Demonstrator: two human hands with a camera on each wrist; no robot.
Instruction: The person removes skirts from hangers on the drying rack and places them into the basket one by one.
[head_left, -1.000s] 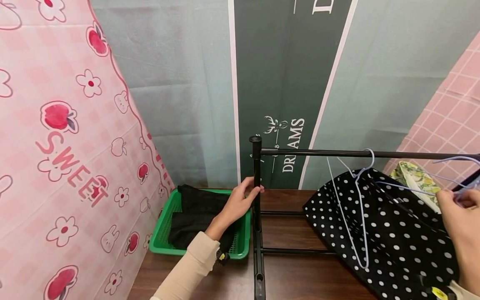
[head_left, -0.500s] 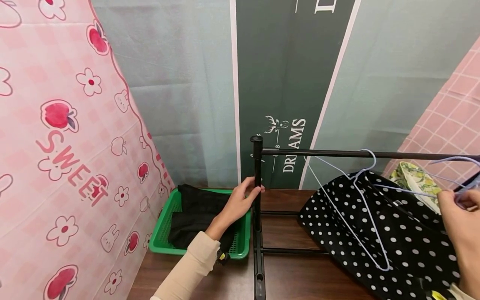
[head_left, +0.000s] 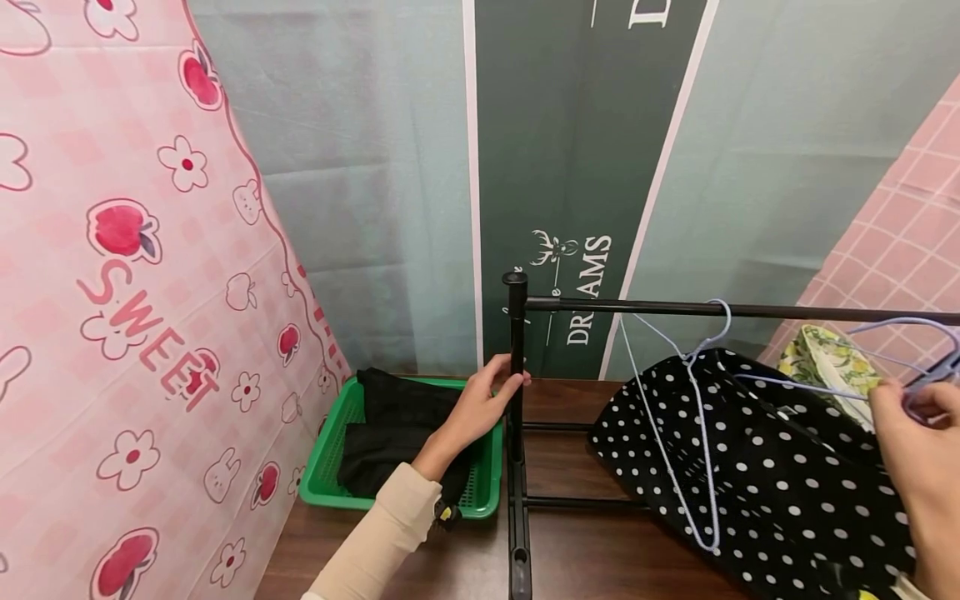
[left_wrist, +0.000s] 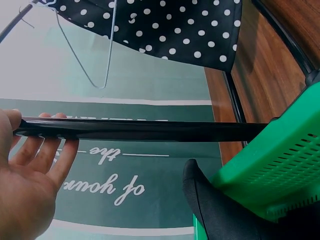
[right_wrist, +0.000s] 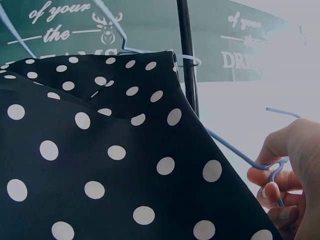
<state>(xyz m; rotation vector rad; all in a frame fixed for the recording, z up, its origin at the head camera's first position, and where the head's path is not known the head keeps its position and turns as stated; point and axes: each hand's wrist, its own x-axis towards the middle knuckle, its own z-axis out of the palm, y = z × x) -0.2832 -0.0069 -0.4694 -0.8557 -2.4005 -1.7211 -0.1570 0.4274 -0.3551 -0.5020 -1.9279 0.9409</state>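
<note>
My left hand (head_left: 472, 408) grips the black upright post (head_left: 516, 437) of a clothes rack, thumb on one side and fingers on the other in the left wrist view. At the right edge, my right hand (head_left: 918, 467) pinches a light-blue wire hanger (right_wrist: 235, 150) below its hook. From that hanger spreads a black garment with white polka dots (head_left: 810, 500), its lower part cut off by the frame. Another light-blue hanger (head_left: 707, 467), bare of clothing, hangs from the rack's top rail (head_left: 622, 305) in front of the garment.
Left of the post stands a green basket (head_left: 318, 433) holding folded black cloth (head_left: 397, 458). A yellow-and-green patterned cloth (head_left: 806, 350) shows behind the dotted garment. Lower black bars (head_left: 562, 502) cross above the brown wooden surface (head_left: 592, 558). Printed curtains surround it.
The bare hanger has swung and shifted a little left along the rail. The dotted garment's left corner has moved left with the right hand's hanger. My left hand stays on the post.
</note>
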